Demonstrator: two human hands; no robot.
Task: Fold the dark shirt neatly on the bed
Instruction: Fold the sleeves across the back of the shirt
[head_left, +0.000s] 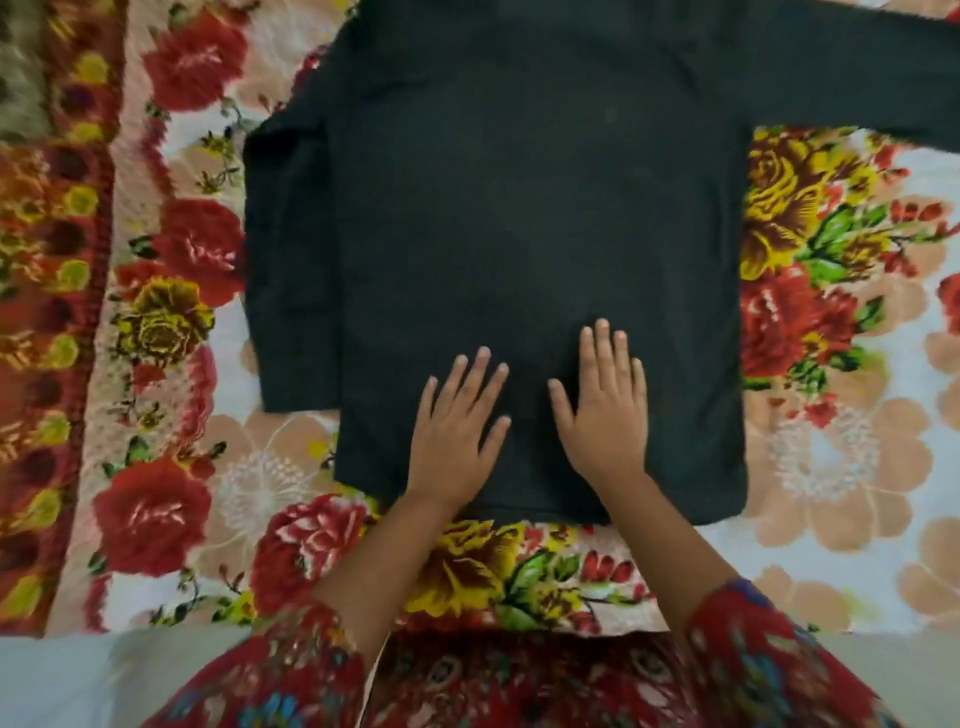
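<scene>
We find the dark shirt (493, 234) spread flat on the floral bedspread (841, 364), one sleeve folded down along its left side, the other extended toward the upper right. Our left hand (457, 431) and right hand (605, 410) rest palm-down on its lower half, fingers straight, gripping nothing.

My left hand (457, 431) and right hand (605, 410) lie flat on the dark shirt (493, 234), a narrow gap of cloth between them. Beyond my fingers (601, 343) the shirt spreads flat and open. The flowered bed cover (831, 467) lies open on both sides. One sleeve (291, 260) lies along the left edge; the other sleeve (857, 88) crosses the far right corner.
</scene>
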